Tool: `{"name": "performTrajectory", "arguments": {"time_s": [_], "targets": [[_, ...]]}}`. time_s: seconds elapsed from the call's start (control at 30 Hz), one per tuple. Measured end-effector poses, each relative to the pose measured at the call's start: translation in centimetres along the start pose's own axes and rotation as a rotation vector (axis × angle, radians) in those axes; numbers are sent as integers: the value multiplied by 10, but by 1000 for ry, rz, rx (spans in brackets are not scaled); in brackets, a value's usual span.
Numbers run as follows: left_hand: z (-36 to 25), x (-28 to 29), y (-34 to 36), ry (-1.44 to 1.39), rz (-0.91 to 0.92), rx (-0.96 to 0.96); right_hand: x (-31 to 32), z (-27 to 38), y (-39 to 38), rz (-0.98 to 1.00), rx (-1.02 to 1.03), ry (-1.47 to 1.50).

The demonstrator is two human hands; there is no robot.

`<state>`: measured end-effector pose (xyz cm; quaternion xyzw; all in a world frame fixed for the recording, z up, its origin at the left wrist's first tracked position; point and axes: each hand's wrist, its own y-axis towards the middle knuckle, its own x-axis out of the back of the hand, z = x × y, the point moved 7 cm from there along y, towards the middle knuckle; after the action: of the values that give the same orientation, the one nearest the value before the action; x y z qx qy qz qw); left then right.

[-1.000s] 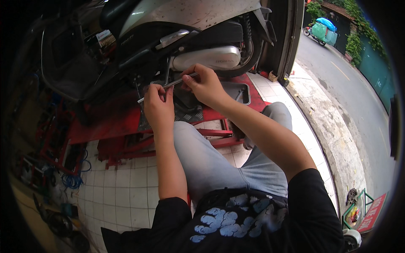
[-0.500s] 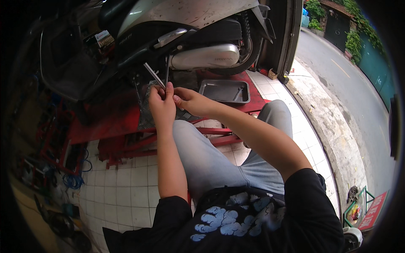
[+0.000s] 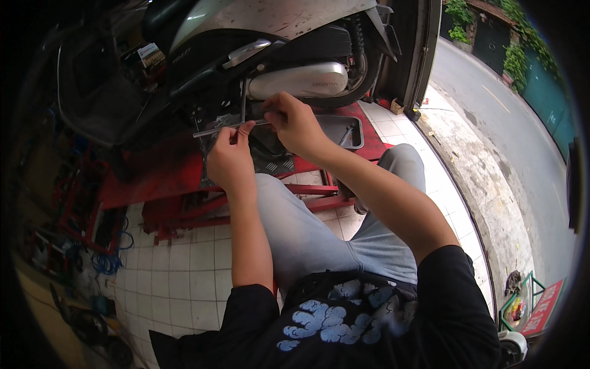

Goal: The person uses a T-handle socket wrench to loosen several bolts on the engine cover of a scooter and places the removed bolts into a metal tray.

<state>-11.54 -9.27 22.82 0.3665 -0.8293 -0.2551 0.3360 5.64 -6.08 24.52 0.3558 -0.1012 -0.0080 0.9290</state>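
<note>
A rod (image 3: 209, 131) is pinched by the left hand (image 3: 230, 157) near mid-length and by the right hand (image 3: 297, 126) toward one end. It is held crosswise, other end leftward, scooter (image 3: 301, 48) beyond.

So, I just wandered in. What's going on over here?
A person has a thin metal rod in both bare hands, held roughly crosswise in front of a scooter. The left hand grips it partway along, with one end sticking out to the left; the right hand has it near the other end. The scooter is on a red platform, where a tray holding a metal tool also sits.
</note>
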Motion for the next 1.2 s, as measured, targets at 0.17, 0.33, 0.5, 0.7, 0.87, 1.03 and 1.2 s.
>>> {"name": "performTrajectory", "arguments": {"time_s": [0.17,0.33,0.5,0.7,0.87,1.03,1.2], "targets": [[-4,5,1,36,-110,-136,2,10,4,12,93,-77],[-13,4,0,-38,-16,-164,9,17,3,-50,203,-213],[-16,-3,-3,-290,-113,-271,-2,-19,-7,65,20,-248],[-26,0,-2,-141,-132,-458,12,-35,-7,1,-37,-153],[-15,-11,-3,-49,-61,-550,14,31,-6,-73,251,-193],[-15,-10,-1,-282,-100,-412,-1,43,-12,9,359,-373],[4,-33,4,-836,219,52,-1,7,-16,41,143,-266]]}}
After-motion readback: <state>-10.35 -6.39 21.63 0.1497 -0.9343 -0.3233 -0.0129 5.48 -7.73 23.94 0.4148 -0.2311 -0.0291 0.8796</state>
